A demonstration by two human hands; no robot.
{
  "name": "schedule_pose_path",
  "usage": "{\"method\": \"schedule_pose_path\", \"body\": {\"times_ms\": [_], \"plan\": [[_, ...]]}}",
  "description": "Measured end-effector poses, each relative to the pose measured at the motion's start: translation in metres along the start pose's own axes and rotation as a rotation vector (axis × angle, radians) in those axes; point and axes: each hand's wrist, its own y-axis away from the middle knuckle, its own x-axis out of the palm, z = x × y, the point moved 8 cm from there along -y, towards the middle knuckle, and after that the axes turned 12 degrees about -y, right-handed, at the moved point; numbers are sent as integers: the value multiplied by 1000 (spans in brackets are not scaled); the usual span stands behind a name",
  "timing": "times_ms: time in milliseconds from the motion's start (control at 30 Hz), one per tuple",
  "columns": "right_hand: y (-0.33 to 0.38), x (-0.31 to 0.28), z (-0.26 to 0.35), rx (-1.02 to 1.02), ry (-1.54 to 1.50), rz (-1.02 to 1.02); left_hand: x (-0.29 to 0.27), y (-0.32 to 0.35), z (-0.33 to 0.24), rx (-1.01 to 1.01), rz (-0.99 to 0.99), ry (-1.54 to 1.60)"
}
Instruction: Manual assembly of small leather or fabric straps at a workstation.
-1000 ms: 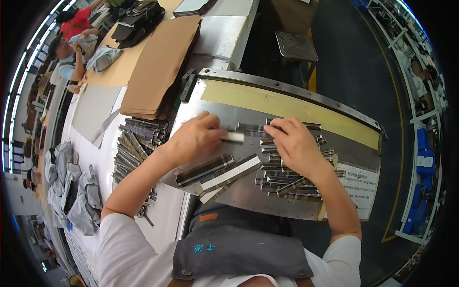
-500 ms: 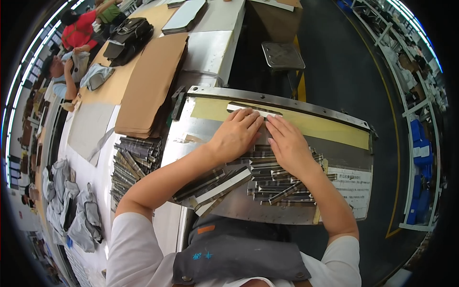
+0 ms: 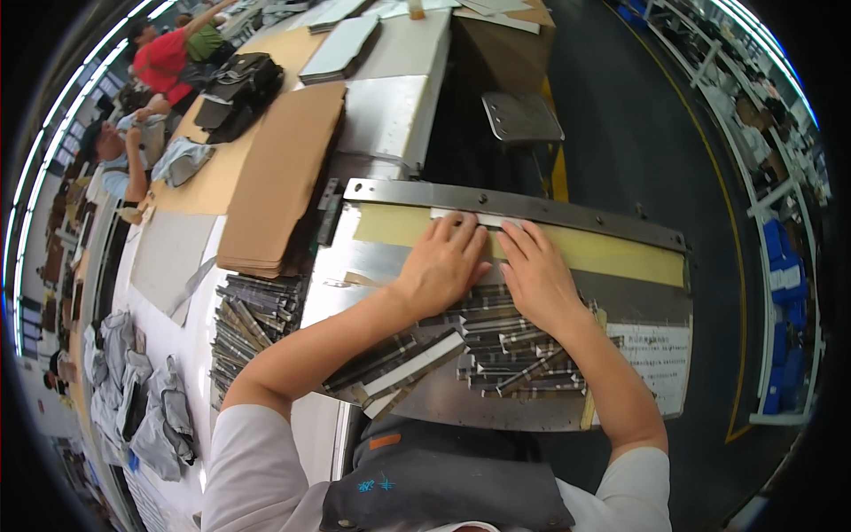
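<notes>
Your left hand (image 3: pixel 441 268) and right hand (image 3: pixel 539 277) have moved up the grey metal plate (image 3: pixel 330 306) to the frame's upper centre, fingers extended, gripping nothing, tips over the narrow white flat strip (image 3: pixel 489 221) beside the long grey metal bar (image 3: pixel 567 214). It looks light, fairly stiff; hold it near both ends.

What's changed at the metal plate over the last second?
Both hands moved forward: the left hand, which gripped a white strip over the plate, and the right hand now lie side by side, fingertips on a white strip beside the metal bar. The cardboard stack stayed put.
</notes>
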Motion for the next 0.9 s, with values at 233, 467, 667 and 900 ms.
{"method": "schedule_pose_path", "body": {"times_ms": [233,467,667,900], "plan": [[3,-3,2,-8,-20,8,8,2,-7,18,40,1],[-3,-1,9,-54,-55,-13,6,7,-8,24,-29,-108],[0,-9,2,5,-139,-31,8,-1,-15,19,-18,-115],[0,-6,15,-117,-207,-60,-5,10,-18,117,-123,120]]}}
